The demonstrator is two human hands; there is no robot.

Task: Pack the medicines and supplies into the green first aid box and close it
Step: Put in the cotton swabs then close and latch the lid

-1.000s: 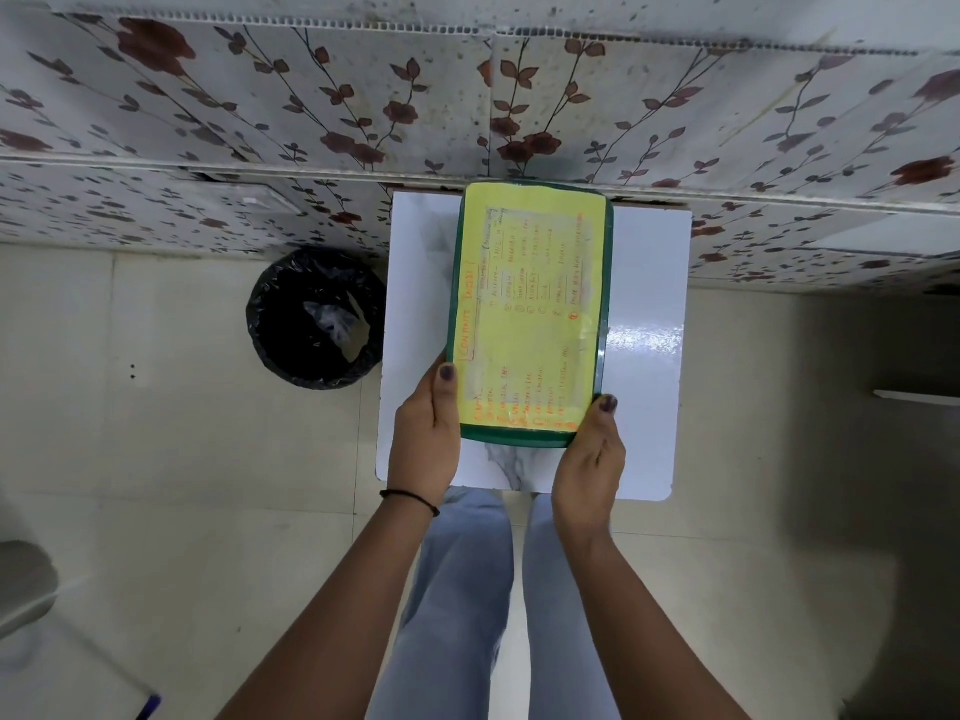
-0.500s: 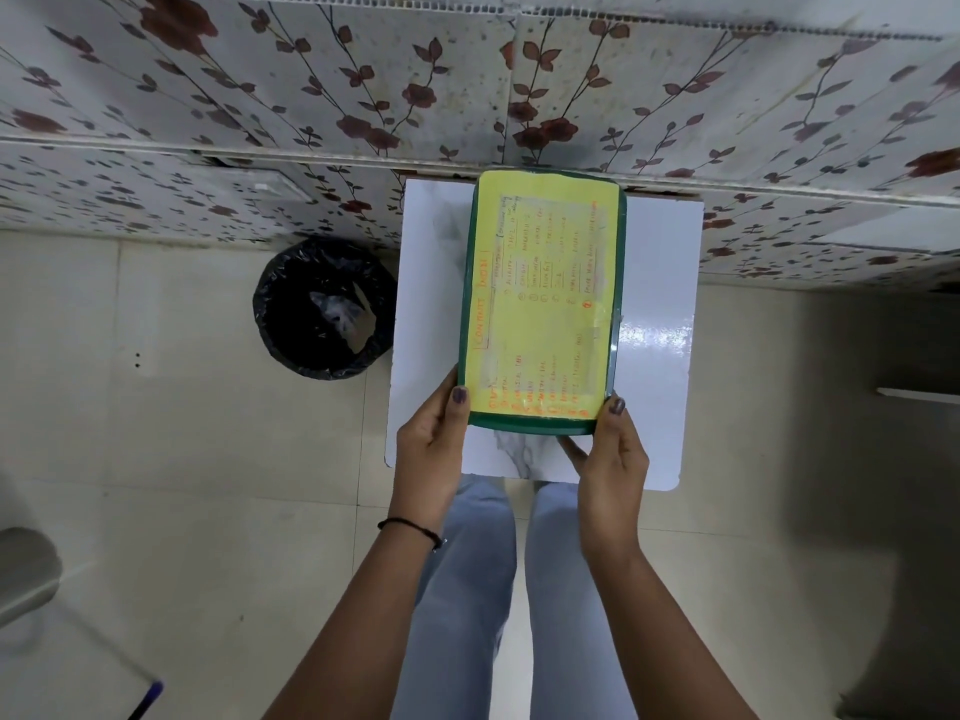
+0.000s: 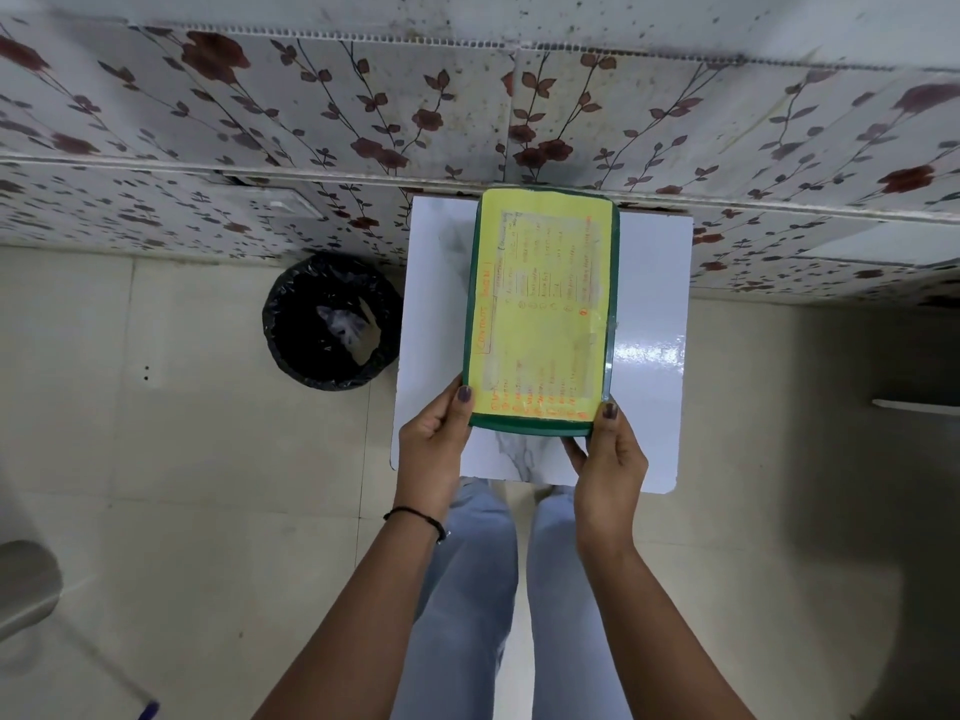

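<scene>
The green first aid box (image 3: 540, 431) lies over the small white table (image 3: 654, 366), its lid down. A yellow sheet with orange handwriting covers the lid. My left hand (image 3: 434, 449) grips the box's near left corner, thumb on top. My right hand (image 3: 610, 459) grips the near right corner, thumb on the lid and fingers under the edge. No medicines or supplies show outside the box.
A black-lined waste bin (image 3: 332, 322) stands on the floor left of the table. A floral-patterned wall (image 3: 467, 106) runs behind the table. My legs in jeans (image 3: 483, 589) are below the table's near edge.
Both hands keep their hold on the box's near corners. My right hand's fingers have shifted further under the near edge. The view has shifted slightly.
</scene>
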